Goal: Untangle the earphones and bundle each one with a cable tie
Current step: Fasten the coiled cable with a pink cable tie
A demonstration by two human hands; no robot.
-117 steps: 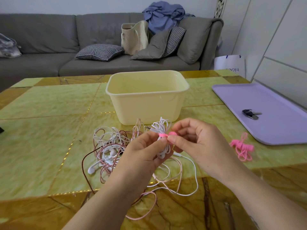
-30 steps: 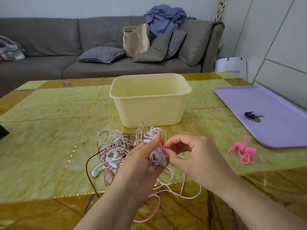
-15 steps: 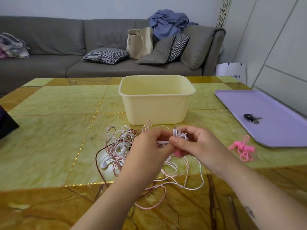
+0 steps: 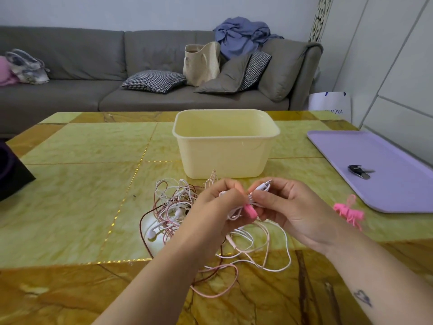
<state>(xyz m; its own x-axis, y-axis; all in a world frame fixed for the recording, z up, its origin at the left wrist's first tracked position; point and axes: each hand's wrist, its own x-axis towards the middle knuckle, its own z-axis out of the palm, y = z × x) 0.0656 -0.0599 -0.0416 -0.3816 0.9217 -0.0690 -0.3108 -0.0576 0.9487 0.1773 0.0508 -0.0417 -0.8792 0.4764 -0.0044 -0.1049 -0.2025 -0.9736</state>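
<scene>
Both forearms come in from the bottom edge, hands meeting above the desk (image 4: 70, 207), knuckles up. Left hand (image 4: 218, 207) and right hand (image 4: 288, 212) both pinch the coiled white earphone (image 4: 259, 189), thumbs and forefingers curled on it. Bundle's long axis runs lower-left to upper-right; jack plug (image 4: 267, 183) points up-right, past the right hand's fingers. Pink cable tie (image 4: 249, 212) wraps the middle, loose end hanging down. Remaining tangle (image 4: 173, 205) lies on the desk below, near the yellow bin (image 4: 225, 156). Spare ties (image 4: 349, 212) sit to the right.

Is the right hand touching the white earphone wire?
Touching. The head view shows the right hand pinching the coiled white earphone wire between thumb and fingers, with its plug poking out above.
</scene>
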